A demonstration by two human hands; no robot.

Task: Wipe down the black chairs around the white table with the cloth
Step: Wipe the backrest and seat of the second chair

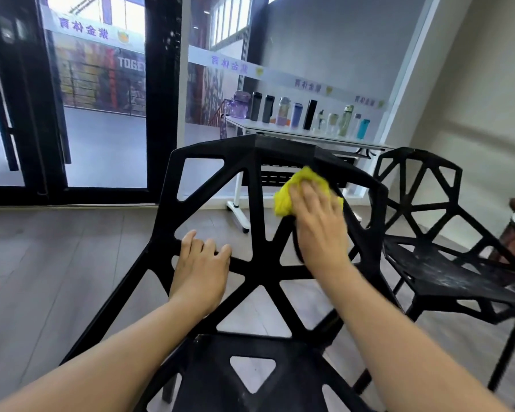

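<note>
The right hand presses a bunched yellow cloth against a slanted bar on the backrest of the near black chair, right of centre in the frame, fingers spread over the cloth to push it flat on the bar. The left hand rests on a lower crossbar at centre, fingers curled over it, probably to steady the chair against the rubbing. A second black chair stands at the right, its seat looking dusty and likely not yet wiped. Behind, a white tabletop carries a row of bottles. The floor is grey wood; glass doors fill the upper left.
</note>
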